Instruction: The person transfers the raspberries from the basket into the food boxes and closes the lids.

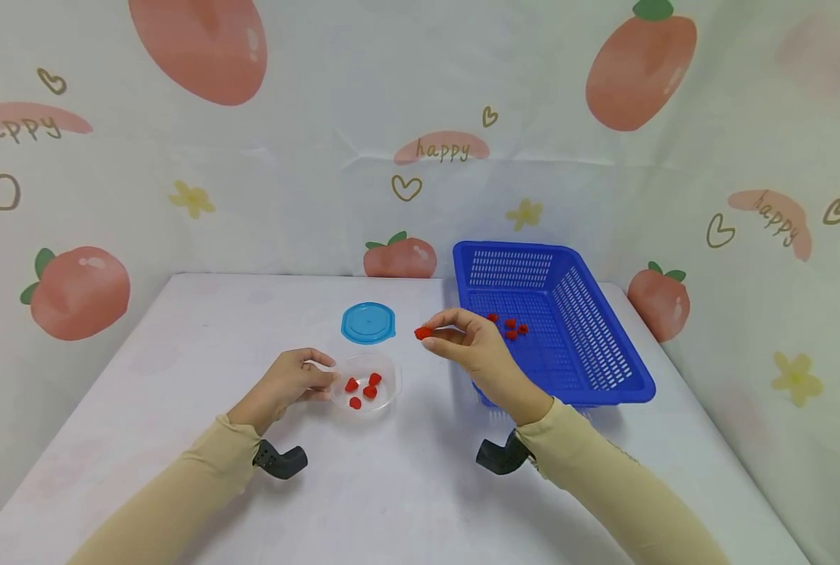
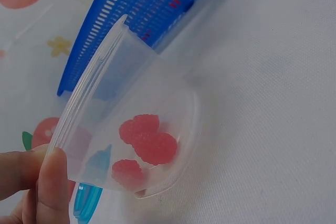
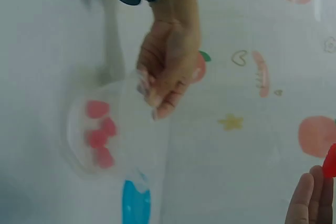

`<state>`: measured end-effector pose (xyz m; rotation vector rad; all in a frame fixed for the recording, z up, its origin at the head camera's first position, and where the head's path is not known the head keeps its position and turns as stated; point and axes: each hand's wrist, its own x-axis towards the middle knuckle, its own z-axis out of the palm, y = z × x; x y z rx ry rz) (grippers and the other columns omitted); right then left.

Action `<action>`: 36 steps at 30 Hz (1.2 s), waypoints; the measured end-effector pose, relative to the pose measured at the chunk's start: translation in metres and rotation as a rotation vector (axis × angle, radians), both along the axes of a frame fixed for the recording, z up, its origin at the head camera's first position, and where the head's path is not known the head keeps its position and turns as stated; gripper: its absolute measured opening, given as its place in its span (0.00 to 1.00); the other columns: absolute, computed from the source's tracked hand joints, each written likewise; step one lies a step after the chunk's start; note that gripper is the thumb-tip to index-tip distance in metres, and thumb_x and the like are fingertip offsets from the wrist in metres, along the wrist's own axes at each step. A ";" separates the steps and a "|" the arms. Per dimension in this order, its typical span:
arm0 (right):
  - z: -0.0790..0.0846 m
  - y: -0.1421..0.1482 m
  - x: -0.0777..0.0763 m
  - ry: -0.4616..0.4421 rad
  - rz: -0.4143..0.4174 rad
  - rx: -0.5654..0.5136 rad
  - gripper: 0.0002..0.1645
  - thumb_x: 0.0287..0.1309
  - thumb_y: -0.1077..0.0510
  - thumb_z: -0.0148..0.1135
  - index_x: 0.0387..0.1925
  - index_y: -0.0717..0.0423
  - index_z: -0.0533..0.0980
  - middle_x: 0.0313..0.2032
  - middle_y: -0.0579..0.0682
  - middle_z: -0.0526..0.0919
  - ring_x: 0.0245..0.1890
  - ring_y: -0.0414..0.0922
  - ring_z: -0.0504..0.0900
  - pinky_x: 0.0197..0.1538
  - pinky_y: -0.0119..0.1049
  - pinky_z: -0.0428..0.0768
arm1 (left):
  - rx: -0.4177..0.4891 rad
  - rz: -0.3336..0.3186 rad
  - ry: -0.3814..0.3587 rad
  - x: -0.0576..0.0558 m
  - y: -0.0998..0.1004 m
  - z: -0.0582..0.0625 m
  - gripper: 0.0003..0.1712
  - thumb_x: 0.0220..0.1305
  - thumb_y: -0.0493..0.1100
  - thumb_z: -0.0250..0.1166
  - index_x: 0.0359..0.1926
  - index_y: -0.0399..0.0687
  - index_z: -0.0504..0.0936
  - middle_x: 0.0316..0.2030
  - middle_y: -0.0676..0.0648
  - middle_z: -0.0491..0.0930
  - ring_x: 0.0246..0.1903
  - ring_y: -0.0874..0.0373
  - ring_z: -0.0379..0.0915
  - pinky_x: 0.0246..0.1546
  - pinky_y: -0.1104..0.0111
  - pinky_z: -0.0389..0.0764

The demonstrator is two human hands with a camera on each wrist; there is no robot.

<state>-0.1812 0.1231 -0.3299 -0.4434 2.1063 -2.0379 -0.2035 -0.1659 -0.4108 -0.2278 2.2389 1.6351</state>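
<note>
My left hand (image 1: 289, 384) pinches the left rim of a clear plastic tub (image 1: 389, 386) on the table; in the left wrist view the thumb and a finger grip its edge. Several red raspberry-like pieces (image 1: 369, 391) lie on the tub's bottom. Between thumb and fingertips, my right hand (image 1: 478, 355) holds another red raspberry-like piece (image 1: 423, 333), raised between the tub and the blue basket (image 1: 631, 388). That held piece (image 3: 330, 162) shows at the right edge of the right wrist view. More red pieces (image 1: 511, 323) are in the basket, partly behind the right hand.
A blue round lid (image 1: 368, 322) lies flat on the table just behind the tub. The slotted basket stands at the back right. A white cloth with a fruit pattern covers the table (image 1: 391, 502) and hangs as a backdrop (image 1: 307, 196) behind and at both sides.
</note>
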 end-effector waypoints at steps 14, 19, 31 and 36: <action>-0.037 -0.031 -0.003 -0.030 0.037 0.095 0.14 0.58 0.67 0.64 0.46 0.65 0.75 0.46 0.58 0.82 0.41 0.41 0.83 0.53 0.37 0.82 | -0.023 0.010 -0.023 0.000 0.001 0.001 0.22 0.62 0.39 0.66 0.55 0.35 0.72 0.31 0.45 0.80 0.26 0.58 0.75 0.30 0.74 0.83; -0.047 -0.037 -0.006 -0.050 0.032 0.099 0.13 0.58 0.67 0.64 0.45 0.66 0.75 0.46 0.59 0.83 0.41 0.42 0.83 0.51 0.36 0.83 | -0.005 0.002 -0.015 0.001 0.001 0.001 0.23 0.62 0.38 0.66 0.55 0.33 0.71 0.31 0.45 0.79 0.25 0.59 0.75 0.30 0.74 0.83; -0.065 -0.042 -0.008 -0.111 0.003 0.141 0.13 0.56 0.66 0.66 0.44 0.63 0.77 0.43 0.56 0.85 0.38 0.41 0.83 0.50 0.35 0.83 | 0.007 -0.002 0.006 0.002 0.002 0.002 0.21 0.62 0.35 0.65 0.54 0.32 0.72 0.30 0.46 0.79 0.26 0.60 0.73 0.28 0.74 0.83; -0.068 -0.044 -0.009 -0.114 -0.001 0.161 0.13 0.57 0.65 0.66 0.45 0.63 0.77 0.43 0.56 0.84 0.39 0.41 0.83 0.51 0.36 0.83 | -0.003 -0.001 0.003 0.002 0.002 0.002 0.22 0.62 0.36 0.65 0.55 0.32 0.72 0.30 0.45 0.79 0.26 0.59 0.73 0.28 0.74 0.83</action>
